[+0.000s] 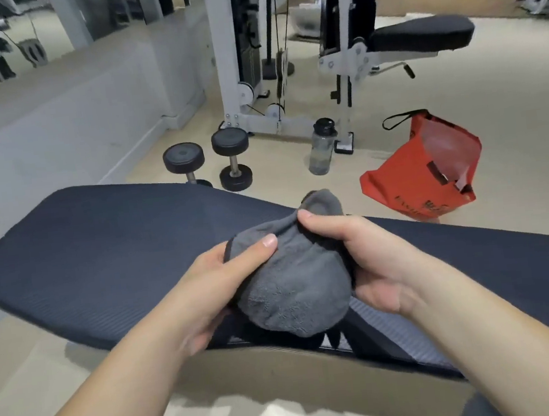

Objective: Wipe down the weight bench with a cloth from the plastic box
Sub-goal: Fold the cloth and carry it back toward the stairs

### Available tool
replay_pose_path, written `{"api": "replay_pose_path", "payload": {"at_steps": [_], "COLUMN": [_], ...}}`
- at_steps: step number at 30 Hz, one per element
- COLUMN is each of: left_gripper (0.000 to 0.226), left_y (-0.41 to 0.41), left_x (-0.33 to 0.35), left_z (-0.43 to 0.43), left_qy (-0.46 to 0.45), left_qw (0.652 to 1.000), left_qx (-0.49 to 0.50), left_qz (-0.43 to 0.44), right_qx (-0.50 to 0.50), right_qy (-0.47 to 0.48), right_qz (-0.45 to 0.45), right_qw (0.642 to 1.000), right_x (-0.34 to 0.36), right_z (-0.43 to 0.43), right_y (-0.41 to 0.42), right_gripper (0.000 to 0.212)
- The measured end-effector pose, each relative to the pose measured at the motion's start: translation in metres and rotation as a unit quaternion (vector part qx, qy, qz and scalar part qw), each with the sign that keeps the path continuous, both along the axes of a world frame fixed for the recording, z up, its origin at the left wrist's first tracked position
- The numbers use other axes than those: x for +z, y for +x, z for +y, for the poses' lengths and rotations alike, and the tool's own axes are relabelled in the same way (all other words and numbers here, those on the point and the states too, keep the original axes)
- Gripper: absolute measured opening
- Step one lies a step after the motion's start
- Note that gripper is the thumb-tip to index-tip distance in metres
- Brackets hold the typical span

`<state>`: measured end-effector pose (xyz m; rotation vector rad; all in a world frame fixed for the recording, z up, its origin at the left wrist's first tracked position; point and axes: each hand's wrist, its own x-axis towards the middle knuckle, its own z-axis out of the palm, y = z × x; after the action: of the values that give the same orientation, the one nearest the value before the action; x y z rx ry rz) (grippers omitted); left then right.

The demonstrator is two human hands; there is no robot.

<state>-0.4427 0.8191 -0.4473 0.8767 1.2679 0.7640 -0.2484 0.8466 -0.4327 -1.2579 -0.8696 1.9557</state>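
Holding a bunched grey cloth [294,280] in both hands, over the near edge of a dark padded weight bench [101,246]; contact between cloth and pad impossible to tell. Gripped on its left side by the left hand [220,288], thumb laid flat across the top fold, fingers curled underneath. Pinched at its upper right by the right hand [370,265], thumb pressing beside a raised tuft of fabric, remaining fingers wrapped behind the cloth and hidden. Hanging as a rounded bundle between the two palms, covering part of the pad and the dark gap below it. Bench pad finely ribbed, running across the whole view from the left edge to the right.

Directly beneath the hands, a flat brown panel [317,369], possibly cardboard, blocking sight of the bench's underside.

Beyond the bench, on a pale floor: a black dumbbell [183,161] and a second dumbbell [232,159] side by side, lower ends close to the pad's far edge; just to their right an upright clear water bottle [322,147] with a black cap; further right a slumped red bag [425,175] with a black strap, near the bench. Behind these, a white cable machine [240,59] and another black padded seat [421,36] on a white frame. Along the upper left, a mirrored wall [11,39] with blurred reflections
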Motion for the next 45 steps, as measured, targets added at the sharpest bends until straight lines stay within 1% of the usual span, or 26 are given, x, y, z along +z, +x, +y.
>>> {"api": "replay_pose_path", "payload": {"at_steps": [1,3,6,8,10,13,14,16,18,20,22,24,27,29,31,34,36,38,40,42,44,45], "left_gripper": [0.043,0.041,0.042,0.039,0.036,0.039,0.034,0.03,0.036,0.035,0.031,0.03,0.035,0.038,0.039,0.038,0.048,0.067,0.074,0.062,0.047,0.042], "left_y": [0.011,0.035,0.074,0.09,0.097,0.104,0.109,0.12,0.133,0.143,0.152,0.161,0.176,0.188,0.199,0.212,0.22,0.232,0.249,0.274,0.304,0.321], "left_x": [-0.001,-0.008,-0.024,-0.038,-0.053,-0.065,-0.064,-0.054,-0.035,-0.006,0.035,0.087,0.175,0.237,0.296,0.368,0.403,0.429,0.445,0.457,0.468,0.473], "left_z": [0.005,0.018,0.037,0.052,0.073,0.106,0.115,0.124,0.124,0.12,0.115,0.109,0.103,0.096,0.087,0.073,0.065,0.057,0.047,0.028,0.0,-0.017], "left_qy": [-0.044,-0.091,-0.102,-0.085,-0.059,-0.075,-0.084,-0.111,-0.139,-0.152,-0.145,-0.138,-0.13,-0.12,-0.106,-0.079,-0.055,-0.027,0.031,0.087,0.139,0.163], "left_qw": [0.998,0.991,0.978,0.971,0.973,0.987,0.989,0.987,0.983,0.983,0.984,0.984,0.985,0.985,0.985,0.981,0.977,0.962,0.926,0.873,0.814,0.783], "left_qx": [-0.011,-0.04,-0.075,-0.087,-0.09,-0.037,-0.026,-0.036,-0.05,-0.06,-0.083,-0.099,-0.106,-0.119,-0.135,-0.174,-0.206,-0.266,-0.365,-0.46,-0.544,-0.58], "left_qz": [-0.051,-0.09,-0.167,-0.205,-0.203,-0.137,-0.121,-0.114,-0.106,-0.082,-0.054,-0.051,-0.038,-0.019,-0.001,0.016,0.032,0.049,0.097,0.137,0.15,0.155], "right_qx": [-0.015,-0.045,-0.065,-0.07,-0.062,-0.09,-0.101,-0.122,-0.152,-0.173,-0.176,-0.175,-0.17,-0.174,-0.179,-0.194,-0.219,-0.246,-0.284,-0.333,-0.385,-0.412], "right_qy": [0.009,0.033,0.077,0.113,0.144,0.136,0.12,0.076,0.022,-0.017,-0.024,-0.027,-0.056,-0.056,-0.048,-0.036,-0.035,-0.029,-0.028,-0.03,-0.032,-0.035], "right_qz": [0.015,0.014,-0.036,-0.088,-0.139,-0.187,-0.183,-0.158,-0.134,-0.118,-0.133,-0.138,-0.102,-0.085,-0.086,-0.08,-0.085,-0.096,-0.102,-0.104,-0.109,-0.115], "right_qw": [1.0,0.998,0.994,0.987,0.978,0.969,0.971,0.977,0.979,0.978,0.975,0.975,0.978,0.979,0.979,0.977,0.971,0.964,0.953,0.937,0.916,0.903], "right_x": [-0.006,-0.016,-0.028,-0.036,-0.045,-0.061,-0.063,-0.06,-0.043,-0.018,0.019,0.066,0.148,0.208,0.267,0.342,0.381,0.41,0.426,0.434,0.442,0.445], "right_z": [0.0,0.005,0.017,0.03,0.046,0.065,0.069,0.074,0.069,0.065,0.06,0.054,0.047,0.038,0.025,-0.001,-0.027,-0.061,-0.099,-0.142,-0.189,-0.212], "right_y": [0.009,0.028,0.058,0.076,0.088,0.101,0.104,0.11,0.12,0.131,0.141,0.15,0.166,0.177,0.191,0.21,0.221,0.228,0.23,0.234,0.243,0.249], "right_gripper": [0.033,0.027,0.015,0.015,0.019,0.018,0.018,0.021,0.023,0.027,0.03,0.031,0.028,0.028,0.03,0.032,0.031,0.029,0.029,0.024,0.018,0.02]}}
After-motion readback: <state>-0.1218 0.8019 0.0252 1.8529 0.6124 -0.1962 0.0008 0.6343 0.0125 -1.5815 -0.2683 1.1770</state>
